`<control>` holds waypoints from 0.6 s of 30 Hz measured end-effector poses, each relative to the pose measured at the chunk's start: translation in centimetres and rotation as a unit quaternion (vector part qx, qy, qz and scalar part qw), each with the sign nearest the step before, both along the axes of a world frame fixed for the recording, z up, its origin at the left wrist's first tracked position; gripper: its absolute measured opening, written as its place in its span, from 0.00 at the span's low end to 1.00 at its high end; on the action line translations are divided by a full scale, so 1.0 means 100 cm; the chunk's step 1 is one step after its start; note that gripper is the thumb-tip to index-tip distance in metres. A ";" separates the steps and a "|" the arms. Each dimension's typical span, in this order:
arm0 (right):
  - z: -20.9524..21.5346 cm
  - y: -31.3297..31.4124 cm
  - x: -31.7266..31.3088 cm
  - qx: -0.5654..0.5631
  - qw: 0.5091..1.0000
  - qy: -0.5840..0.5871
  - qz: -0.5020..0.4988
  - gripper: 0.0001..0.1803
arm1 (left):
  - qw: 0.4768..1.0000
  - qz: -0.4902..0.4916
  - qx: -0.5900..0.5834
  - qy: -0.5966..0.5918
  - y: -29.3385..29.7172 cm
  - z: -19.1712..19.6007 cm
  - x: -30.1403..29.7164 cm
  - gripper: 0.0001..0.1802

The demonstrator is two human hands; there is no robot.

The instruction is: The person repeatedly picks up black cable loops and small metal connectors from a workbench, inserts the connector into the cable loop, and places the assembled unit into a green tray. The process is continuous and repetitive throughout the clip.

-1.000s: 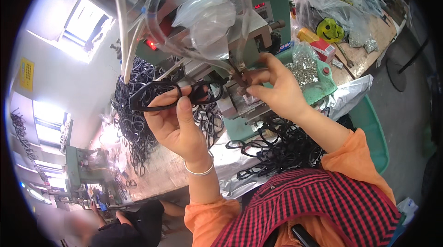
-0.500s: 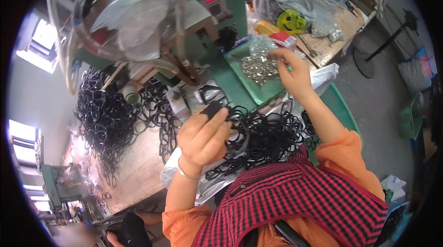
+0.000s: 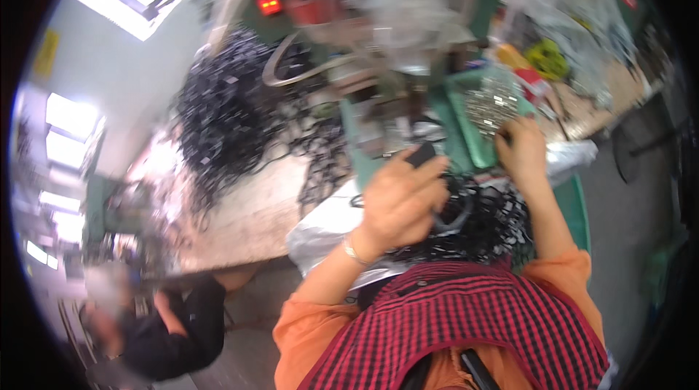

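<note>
A black plastic eyeglass frame point(image 3: 424, 155) is gripped in the curled fingers of the left hand point(image 3: 399, 199), held above a heap of black frames point(image 3: 486, 217) in the lap. The right hand point(image 3: 521, 147) is laid on a green tray point(image 3: 466, 144) of small silvery metal parts point(image 3: 489, 102) — its fingers bent, their grasp unclear — on the cluttered surface point(image 3: 247, 208).

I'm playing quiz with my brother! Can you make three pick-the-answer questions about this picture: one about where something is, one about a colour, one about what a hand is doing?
1. Where is the right hand?
A. at the green tray of small metal parts
B. on the floor
C. behind the back

2. What colour is the pile of frames on the bench?
A. white
B. black
C. pink

3. The left hand is
A. empty and flat
B. closed around a black piece
C. waving

Answers: 1 A, fingers reach the tray; 2 B, the heap is black; 3 B, fingers curl around it.
</note>
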State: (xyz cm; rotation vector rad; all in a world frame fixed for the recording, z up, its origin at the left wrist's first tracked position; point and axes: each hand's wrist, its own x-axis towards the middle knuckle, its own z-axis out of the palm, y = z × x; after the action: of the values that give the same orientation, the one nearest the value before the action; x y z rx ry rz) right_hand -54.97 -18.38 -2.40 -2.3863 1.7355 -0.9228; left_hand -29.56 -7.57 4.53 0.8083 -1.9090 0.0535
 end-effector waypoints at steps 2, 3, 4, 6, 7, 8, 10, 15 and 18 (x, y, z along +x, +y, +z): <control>-0.002 0.007 -0.006 0.034 0.998 -0.042 -0.023 0.06 | 0.996 0.067 0.057 0.026 0.027 -0.010 -0.008 0.16; -0.003 0.010 -0.011 0.066 0.994 -0.076 -0.050 0.06 | 0.993 0.098 0.058 0.013 0.039 -0.012 -0.006 0.16; -0.003 0.014 -0.016 0.076 0.986 -0.138 -0.048 0.07 | 0.983 0.180 0.014 -0.024 0.054 -0.016 0.004 0.16; -0.007 0.020 -0.022 0.044 0.978 -0.197 -0.044 0.11 | 0.923 0.382 -0.025 -0.038 0.073 -0.027 0.039 0.16; -0.009 0.020 -0.024 0.023 0.982 -0.186 -0.026 0.11 | 0.866 0.499 -0.025 -0.012 0.077 -0.029 0.066 0.15; -0.011 0.017 -0.024 -0.004 0.985 -0.175 -0.003 0.11 | 0.867 0.486 -0.084 0.070 0.072 -0.021 0.103 0.14; -0.003 0.010 -0.022 -0.076 0.989 -0.122 0.038 0.09 | 0.811 0.581 -0.038 -0.059 0.064 0.015 0.162 0.14; 0.022 0.009 0.002 -0.020 0.978 -0.202 0.049 0.08 | 0.722 0.670 0.010 -0.174 0.043 0.019 0.327 0.09; 0.017 0.005 0.005 -0.008 0.978 -0.201 0.046 0.08 | 0.679 0.696 0.173 -0.156 0.015 0.026 0.359 0.14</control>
State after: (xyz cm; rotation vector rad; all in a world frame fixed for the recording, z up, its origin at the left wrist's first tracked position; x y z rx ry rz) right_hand -54.45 -17.91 -0.74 -2.0768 1.4593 -1.2995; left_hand 6.37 -6.03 7.18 2.4842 -1.1157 0.8187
